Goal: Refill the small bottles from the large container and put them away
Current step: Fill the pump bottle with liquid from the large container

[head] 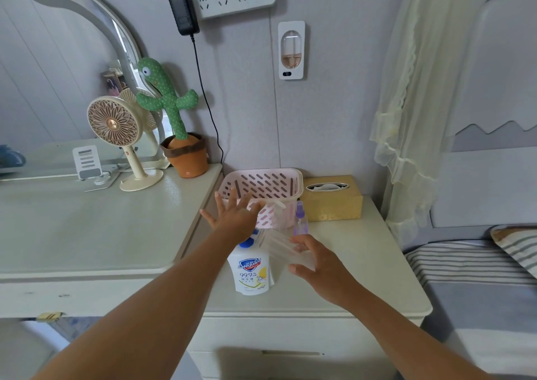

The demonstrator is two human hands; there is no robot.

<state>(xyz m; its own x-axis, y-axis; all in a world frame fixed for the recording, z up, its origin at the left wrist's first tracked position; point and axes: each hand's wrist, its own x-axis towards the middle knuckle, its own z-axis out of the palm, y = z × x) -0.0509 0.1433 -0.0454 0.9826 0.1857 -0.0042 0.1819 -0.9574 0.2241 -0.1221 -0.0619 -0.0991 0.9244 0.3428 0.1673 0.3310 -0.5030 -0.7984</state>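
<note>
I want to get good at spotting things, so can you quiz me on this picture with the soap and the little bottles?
1. True or false: the left hand has its fingers spread open.
2. What colour is the small spray bottle by the pink basket? A green, B purple, C red.
3. Fill in: the clear bottle beside the Safeguard soap container is held by the ____ hand.
Key: 1 true; 2 B; 3 right hand.

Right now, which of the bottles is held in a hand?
The clear small bottle, tilted in the right hand; the purple spray bottle and the white Safeguard container stand upright on the cabinet.
</note>
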